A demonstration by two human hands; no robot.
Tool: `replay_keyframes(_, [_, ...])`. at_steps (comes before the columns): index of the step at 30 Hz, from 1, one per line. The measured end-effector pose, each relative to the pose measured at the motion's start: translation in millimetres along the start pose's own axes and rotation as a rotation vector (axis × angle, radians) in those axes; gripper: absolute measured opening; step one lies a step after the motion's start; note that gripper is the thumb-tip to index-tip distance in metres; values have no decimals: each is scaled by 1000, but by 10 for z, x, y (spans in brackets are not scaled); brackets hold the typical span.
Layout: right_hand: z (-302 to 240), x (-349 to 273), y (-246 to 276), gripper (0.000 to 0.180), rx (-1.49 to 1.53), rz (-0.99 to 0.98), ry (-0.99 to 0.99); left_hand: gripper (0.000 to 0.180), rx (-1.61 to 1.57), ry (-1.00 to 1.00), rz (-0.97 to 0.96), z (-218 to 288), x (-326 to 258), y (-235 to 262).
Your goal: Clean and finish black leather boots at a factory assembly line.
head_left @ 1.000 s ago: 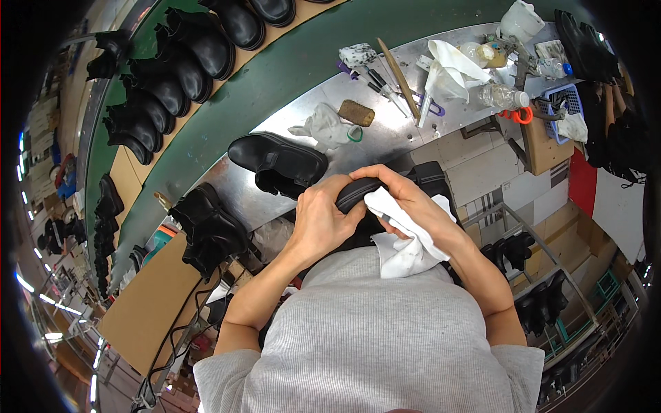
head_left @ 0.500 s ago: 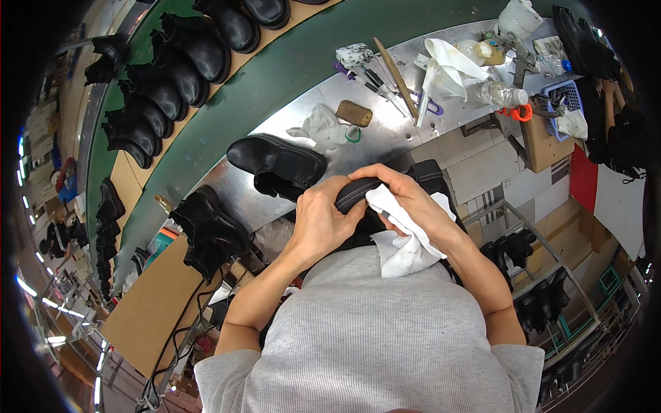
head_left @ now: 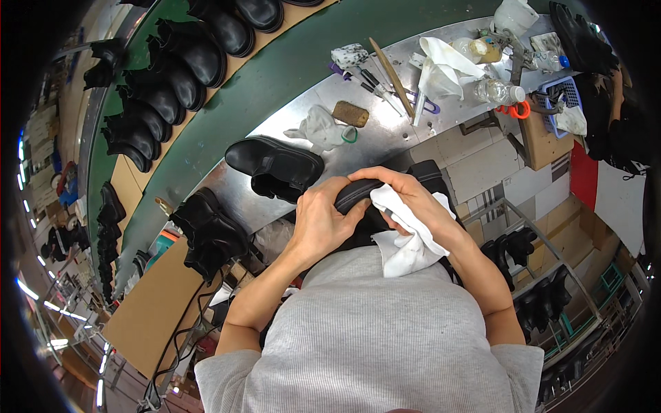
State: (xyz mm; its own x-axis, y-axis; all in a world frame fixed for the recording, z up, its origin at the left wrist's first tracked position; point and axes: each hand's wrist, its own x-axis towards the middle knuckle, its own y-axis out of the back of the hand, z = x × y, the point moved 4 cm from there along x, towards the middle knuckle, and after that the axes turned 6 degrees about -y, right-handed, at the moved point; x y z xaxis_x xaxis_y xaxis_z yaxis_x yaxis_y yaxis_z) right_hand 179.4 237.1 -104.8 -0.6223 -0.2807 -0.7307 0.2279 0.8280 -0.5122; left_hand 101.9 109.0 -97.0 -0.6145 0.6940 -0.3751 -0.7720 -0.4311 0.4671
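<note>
Close to my waist I hold a black boot (head_left: 358,195) between both hands, its sole edge toward me. My left hand (head_left: 321,219) is closed around one end, with the thumb on the edge. My right hand (head_left: 412,206) curls over the other end and also grips a white cloth (head_left: 407,249), which hangs down against my grey shirt. Much of this boot is hidden under my hands. Just beyond my left hand, another black boot (head_left: 265,165) lies on the metal bench (head_left: 292,107).
On the bench are a whitish crumpled glove (head_left: 318,129), a brown block (head_left: 351,113), a wooden stick (head_left: 392,76), pens and clear bottles (head_left: 497,91). Black boots (head_left: 186,51) line the green conveyor (head_left: 289,65). More boots (head_left: 208,234) stand at left, and a rack (head_left: 551,255) at right.
My right hand and the cloth have shifted very slightly on the boot. Both hands keep their hold, and the background has moved a little with my head.
</note>
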Motion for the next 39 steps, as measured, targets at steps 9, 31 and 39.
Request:
replay_keyframes(9, [-24,-40,15,32,-1,7,30,26,19,-13,-6,34,28,-24])
replay_keyframes(31, [-181,-527,2710,42,128,994,823,33,-261,32,-156,11,155,-86])
replay_keyframes(39, [10,-198,2478,39,-74,870,776,49,-215,10,-165,-5,115,-106])
